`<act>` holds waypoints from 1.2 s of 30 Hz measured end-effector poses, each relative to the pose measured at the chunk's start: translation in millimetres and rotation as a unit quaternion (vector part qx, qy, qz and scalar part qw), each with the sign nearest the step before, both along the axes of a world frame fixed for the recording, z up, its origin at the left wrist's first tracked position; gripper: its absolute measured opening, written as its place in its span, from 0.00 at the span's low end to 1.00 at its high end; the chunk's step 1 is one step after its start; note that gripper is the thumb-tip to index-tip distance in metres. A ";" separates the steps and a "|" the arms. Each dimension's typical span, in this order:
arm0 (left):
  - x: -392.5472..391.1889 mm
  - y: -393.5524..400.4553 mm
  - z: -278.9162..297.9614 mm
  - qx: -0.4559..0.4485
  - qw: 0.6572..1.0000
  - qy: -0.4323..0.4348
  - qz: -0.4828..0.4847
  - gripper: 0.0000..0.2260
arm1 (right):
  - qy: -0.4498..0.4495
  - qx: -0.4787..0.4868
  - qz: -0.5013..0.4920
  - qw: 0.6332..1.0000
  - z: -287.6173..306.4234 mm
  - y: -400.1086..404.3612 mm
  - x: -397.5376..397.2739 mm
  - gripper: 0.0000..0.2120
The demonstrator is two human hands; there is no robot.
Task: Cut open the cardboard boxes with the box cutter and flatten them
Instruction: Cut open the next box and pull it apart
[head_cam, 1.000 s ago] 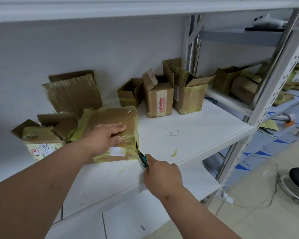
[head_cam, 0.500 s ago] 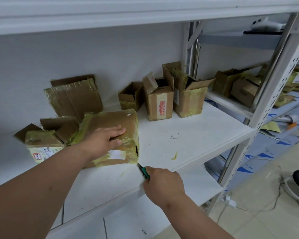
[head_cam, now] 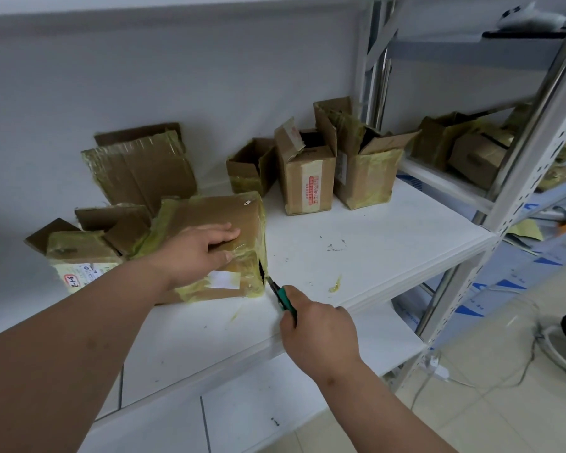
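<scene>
Taped cardboard box is lying left of centre on the white shelf. My left hand is pressing flat on its top; my right hand is gripping the green box cutter, blade at the box's lower right corner. Looking light and hollow, tape slick; I'm judging a flat palm on top the best hold.

left hand pressing box, right hand gripping cutter

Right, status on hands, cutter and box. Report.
Left hand flat on the taped box, pinning it. Right hand gripping the green box cutter, blade at the box's slit right edge. Shelf beside the cut clear.
</scene>
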State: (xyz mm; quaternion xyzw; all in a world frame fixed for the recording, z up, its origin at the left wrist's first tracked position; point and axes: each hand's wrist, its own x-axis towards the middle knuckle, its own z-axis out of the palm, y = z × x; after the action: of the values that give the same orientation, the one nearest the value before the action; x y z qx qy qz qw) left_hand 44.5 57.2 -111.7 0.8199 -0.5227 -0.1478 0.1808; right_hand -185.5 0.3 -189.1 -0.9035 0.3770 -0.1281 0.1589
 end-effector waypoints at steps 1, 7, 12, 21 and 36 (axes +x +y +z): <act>-1.9 -1.0 1.4 0.002 1.000 -0.001 0.008 0.22 | -0.002 0.001 0.000 1.000 0.0 -0.4 -0.5 0.18; -21.3 -17.5 11.2 0.061 0.993 -0.067 0.075 0.30 | -0.014 0.084 0.019 0.996 5.1 -12.4 -7.0 0.07; -37.2 -30.6 20.5 0.051 0.985 -0.147 0.075 0.32 | -0.233 0.447 -0.042 0.863 31.6 -33.6 -18.8 0.15; -16.5 6.2 28.9 0.041 0.996 -0.052 0.062 0.25 | -0.194 0.520 0.009 0.832 36.4 -45.0 13.2 0.21; -9.9 8.8 25.7 0.023 0.997 -0.005 0.070 0.25 | -0.293 0.547 -0.043 0.783 24.9 -50.1 58.6 0.17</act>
State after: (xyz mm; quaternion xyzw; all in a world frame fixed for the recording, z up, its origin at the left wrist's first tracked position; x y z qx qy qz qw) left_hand 34.5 66.0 -86.1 0.8592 -0.4614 -0.1425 0.1687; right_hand -126.9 -49.9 -164.2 -0.5670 0.3572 -0.1656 0.7236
